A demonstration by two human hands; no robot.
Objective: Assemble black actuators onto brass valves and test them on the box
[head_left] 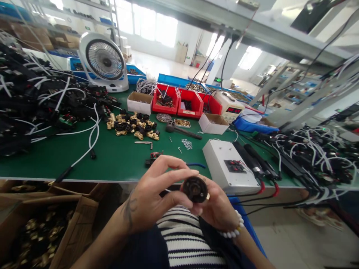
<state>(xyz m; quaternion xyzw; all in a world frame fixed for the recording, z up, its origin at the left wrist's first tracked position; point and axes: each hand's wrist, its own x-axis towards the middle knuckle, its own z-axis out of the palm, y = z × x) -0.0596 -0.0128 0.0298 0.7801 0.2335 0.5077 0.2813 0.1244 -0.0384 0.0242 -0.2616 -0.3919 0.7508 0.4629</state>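
Observation:
A round black fitting (195,189) with a hollow face is held between my two hands, in front of the bench's near edge. The thumb and fingers of my left hand (159,186) pinch its left rim. My right hand (215,201) wraps its right side and back, where a bit of brass shows. Just beyond my hands lie a small black-and-red part (153,158) and a blue tube end (196,165). Farther off are a small metal hex key-like tool (144,143), a cluster of silver clips (186,144) and a pile of brass and black fittings (134,125).
A dark mallet-like tool (183,130) lies before red bins (190,112) and a white box (214,125). A grey switch box (224,172) stands at right. Cabled black assemblies (42,97) heap at left, near a fan (105,61). A carton (78,231) of fittings sits below left.

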